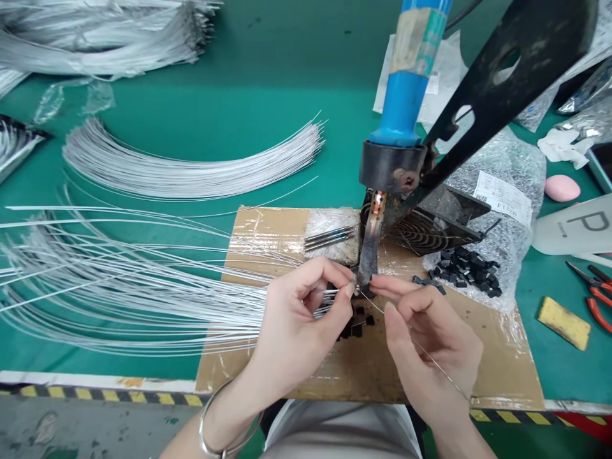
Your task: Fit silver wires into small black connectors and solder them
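A soldering iron with a blue handle (404, 102) points downward in a black clamp, its hot end (369, 252) just above my fingertips. My left hand (301, 325) is closed in a pinch beside the iron's tip, on what appears to be the end of a thin white wire; a small silvery bit shows at the fingertips. From the pinch of my right hand (430, 338), a thin strand of solder wire (437, 366) reaches the iron's tip. Many white wires (182, 299) run from the left beneath my left hand. Small black connectors (358, 325) lie below the tip, partly hidden.
Cardboard (497, 357) covers the work spot on the green table. A black metal arm (497, 95) holds the iron, near a fan (421, 233). Black pieces (466, 271) lie on bubble wrap. A wire bundle (201, 169), yellow sponge (564, 323) and orange-handled pliers (597, 296) surround it.
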Demonstrator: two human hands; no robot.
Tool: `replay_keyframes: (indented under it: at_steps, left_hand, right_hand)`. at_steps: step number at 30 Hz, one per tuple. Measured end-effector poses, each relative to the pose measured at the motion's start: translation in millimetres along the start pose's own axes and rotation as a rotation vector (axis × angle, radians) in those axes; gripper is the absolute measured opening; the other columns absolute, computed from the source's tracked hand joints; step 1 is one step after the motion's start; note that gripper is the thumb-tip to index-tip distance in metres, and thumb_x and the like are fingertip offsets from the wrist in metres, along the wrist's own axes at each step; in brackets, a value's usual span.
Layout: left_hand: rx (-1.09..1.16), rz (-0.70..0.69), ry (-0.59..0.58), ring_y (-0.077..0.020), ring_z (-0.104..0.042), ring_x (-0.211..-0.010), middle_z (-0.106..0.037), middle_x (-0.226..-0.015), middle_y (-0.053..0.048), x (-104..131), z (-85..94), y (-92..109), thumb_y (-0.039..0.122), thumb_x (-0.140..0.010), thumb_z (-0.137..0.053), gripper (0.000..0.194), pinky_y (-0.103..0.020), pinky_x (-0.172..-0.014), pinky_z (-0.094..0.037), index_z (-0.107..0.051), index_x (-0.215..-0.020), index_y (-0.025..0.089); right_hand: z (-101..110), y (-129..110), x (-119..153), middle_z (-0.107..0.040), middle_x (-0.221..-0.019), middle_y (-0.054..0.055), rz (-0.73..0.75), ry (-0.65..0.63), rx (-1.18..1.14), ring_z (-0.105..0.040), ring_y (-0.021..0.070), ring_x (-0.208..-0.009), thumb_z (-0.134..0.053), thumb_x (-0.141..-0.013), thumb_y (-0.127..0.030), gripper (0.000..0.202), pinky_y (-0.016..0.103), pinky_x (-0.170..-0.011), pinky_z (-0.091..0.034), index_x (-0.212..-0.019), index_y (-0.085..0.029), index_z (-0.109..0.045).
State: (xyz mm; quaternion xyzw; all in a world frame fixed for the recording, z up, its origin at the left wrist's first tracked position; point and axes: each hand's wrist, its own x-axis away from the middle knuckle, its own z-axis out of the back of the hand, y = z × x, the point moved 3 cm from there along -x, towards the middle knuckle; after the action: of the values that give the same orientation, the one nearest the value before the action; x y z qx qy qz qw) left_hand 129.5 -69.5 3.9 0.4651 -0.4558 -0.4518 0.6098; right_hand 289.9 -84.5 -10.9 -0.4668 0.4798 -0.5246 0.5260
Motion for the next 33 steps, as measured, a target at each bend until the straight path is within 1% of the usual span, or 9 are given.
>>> replay_keyframes:
  at_steps: [3,7,9,13,21,26,33]
  left_hand:
    - [-0.007,-0.001,-0.002,-0.0129,-0.06,-0.062,-0.077,-0.079,-0.004,0.3,0.8,-0.5,0.017,-0.084,-0.069,0.013,-0.024,-0.049,-0.034,-0.066,-0.072,0.019]
    - [-0.001,-0.009,0.001,-0.0136,-0.062,-0.063,-0.077,-0.078,-0.004,0.8,1.9,-1.0,0.016,-0.085,-0.069,0.014,-0.024,-0.05,-0.036,-0.066,-0.072,0.019]
    - [0.0,-0.011,0.005,-0.014,-0.063,-0.064,-0.077,-0.078,-0.004,0.8,2.3,-1.1,0.016,-0.084,-0.07,0.013,-0.024,-0.05,-0.037,-0.067,-0.071,0.019]
    - [0.0,-0.016,0.007,-0.0149,-0.065,-0.067,-0.077,-0.079,-0.004,0.1,2.5,-1.1,0.016,-0.084,-0.07,0.013,-0.023,-0.05,-0.038,-0.067,-0.072,0.019]
    - [-0.012,-0.046,0.008,-0.0139,-0.064,-0.067,-0.078,-0.08,-0.003,2.5,2.3,-0.6,0.015,-0.086,-0.069,0.015,-0.023,-0.049,-0.035,-0.066,-0.072,0.019]
    - [-0.022,-0.062,0.005,-0.0141,-0.065,-0.068,-0.079,-0.08,-0.003,3.0,2.2,-1.4,0.014,-0.087,-0.07,0.016,-0.023,-0.049,-0.035,-0.066,-0.073,0.02]
    - [-0.03,-0.065,0.012,-0.0141,-0.065,-0.069,-0.079,-0.083,-0.004,2.6,2.2,-2.5,0.014,-0.087,-0.069,0.014,-0.022,-0.05,-0.037,-0.067,-0.074,0.019]
  right_hand:
    - [-0.2,-0.6,-0.1,-0.082,-0.119,0.005,-0.002,0.004,0.002,-0.08,0.022,-0.106,-0.066,-0.098,-0.015,0.021,0.037,-0.099,-0.06,-0.081,-0.025,-0.057]
    - [-0.3,-1.4,-0.3,-0.082,-0.119,0.009,-0.004,0.01,-0.016,-0.081,0.0254,-0.106,-0.066,-0.098,-0.015,0.021,0.042,-0.099,-0.063,-0.081,-0.025,-0.058]
    - [-0.4,-1.8,-0.2,-0.082,-0.119,0.009,-0.002,0.012,-0.022,-0.081,0.0258,-0.106,-0.066,-0.098,-0.015,0.02,0.043,-0.099,-0.064,-0.082,-0.025,-0.059]
    - [-0.7,-2.0,0.3,-0.083,-0.12,0.008,0.005,0.018,-0.021,-0.081,0.0251,-0.106,-0.066,-0.098,-0.015,0.02,0.041,-0.098,-0.064,-0.082,-0.025,-0.058]
    - [-1.2,-0.9,0.2,-0.082,-0.12,0.005,0.011,0.014,-0.028,-0.08,0.0219,-0.107,-0.065,-0.098,-0.015,0.02,0.039,-0.101,-0.063,-0.083,-0.025,-0.059]
    - [-0.8,-1.3,0.5,-0.083,-0.119,0.007,0.011,0.009,-0.003,-0.08,0.0234,-0.109,-0.066,-0.099,-0.017,0.02,0.04,-0.1,-0.062,-0.082,-0.025,-0.057]
    - [1.0,0.1,1.4,-0.082,-0.121,0.005,0.052,-0.001,0.02,-0.081,0.0213,-0.108,-0.065,-0.099,-0.013,0.021,0.036,-0.099,-0.061,-0.084,-0.025,-0.057]
